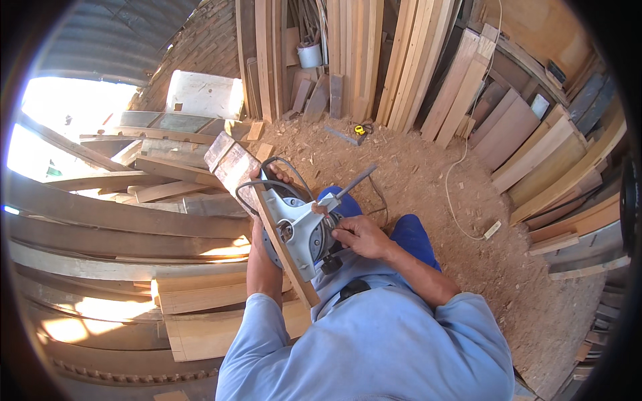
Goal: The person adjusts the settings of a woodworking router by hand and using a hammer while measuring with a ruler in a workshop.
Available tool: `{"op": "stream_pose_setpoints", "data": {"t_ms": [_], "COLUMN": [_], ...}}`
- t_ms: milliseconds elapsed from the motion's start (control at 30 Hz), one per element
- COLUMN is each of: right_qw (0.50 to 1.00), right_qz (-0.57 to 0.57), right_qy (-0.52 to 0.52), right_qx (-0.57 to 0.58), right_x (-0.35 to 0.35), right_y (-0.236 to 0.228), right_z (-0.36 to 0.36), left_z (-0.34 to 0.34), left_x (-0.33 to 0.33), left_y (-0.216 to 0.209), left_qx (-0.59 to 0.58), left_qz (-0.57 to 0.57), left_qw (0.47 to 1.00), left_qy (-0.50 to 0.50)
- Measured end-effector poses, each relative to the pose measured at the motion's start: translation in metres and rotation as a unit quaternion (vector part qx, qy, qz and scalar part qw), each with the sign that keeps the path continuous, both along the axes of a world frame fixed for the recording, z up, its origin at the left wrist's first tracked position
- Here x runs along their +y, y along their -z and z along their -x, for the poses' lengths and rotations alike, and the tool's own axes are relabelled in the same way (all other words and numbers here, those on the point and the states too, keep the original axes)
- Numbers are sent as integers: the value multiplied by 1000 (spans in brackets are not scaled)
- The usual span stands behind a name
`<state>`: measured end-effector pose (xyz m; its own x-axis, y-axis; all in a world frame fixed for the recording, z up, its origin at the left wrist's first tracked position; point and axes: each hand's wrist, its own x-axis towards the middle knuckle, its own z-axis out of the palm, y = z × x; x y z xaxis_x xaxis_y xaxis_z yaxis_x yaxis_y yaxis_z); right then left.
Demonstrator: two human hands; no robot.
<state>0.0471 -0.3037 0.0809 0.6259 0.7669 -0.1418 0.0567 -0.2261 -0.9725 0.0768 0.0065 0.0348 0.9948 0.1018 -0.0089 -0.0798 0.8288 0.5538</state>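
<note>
A corded power tool (pixel 306 230) with a pale grey metal body, much like a router, is held tilted over my lap. A wooden strip (pixel 286 250) runs along its left side, and a metal rod (pixel 356 182) sticks out at its upper right. My left hand (pixel 278 172) grips the tool from behind; its fingertips show at the top and the palm is hidden. My right hand (pixel 362 236) is closed, thumb and fingers pressed against the tool's right side. What exactly they pinch is hidden. A black cord (pixel 294 168) loops over the tool. Beyond it lies a worn wooden block (pixel 231 160).
Stacked boards (pixel 127 230) fill the left side, with sunlit patches. Timber planks (pixel 354 60) lean upright at the back, more boards (pixel 535 144) at right. On the sawdust-covered ground (pixel 461 220) lie a yellow tape measure (pixel 360 129), a metal square (pixel 342 136) and a white extension socket (pixel 492 230).
</note>
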Motion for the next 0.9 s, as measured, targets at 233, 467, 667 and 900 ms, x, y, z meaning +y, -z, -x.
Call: {"op": "stream_pose_setpoints", "data": {"t_ms": [233, 467, 667, 900], "right_qw": [985, 988, 991, 977], "right_qz": [-56, -36, 47, 32], "right_qy": [131, 142, 34, 15], "right_qx": [93, -53, -120, -212], "right_x": [23, 18, 6, 9], "right_y": [4, -8, -37, -34], "right_z": [12, 10, 9, 13], "left_z": [9, 17, 35, 90], "left_x": [-12, -2, -10, -34], "left_y": [-17, -27, -32, -37], "left_qx": [70, 85, 79, 91], "left_qz": [61, 78, -6, -165], "left_qw": [996, 993, 996, 982], "left_qy": [-9, -34, -34, -30]}}
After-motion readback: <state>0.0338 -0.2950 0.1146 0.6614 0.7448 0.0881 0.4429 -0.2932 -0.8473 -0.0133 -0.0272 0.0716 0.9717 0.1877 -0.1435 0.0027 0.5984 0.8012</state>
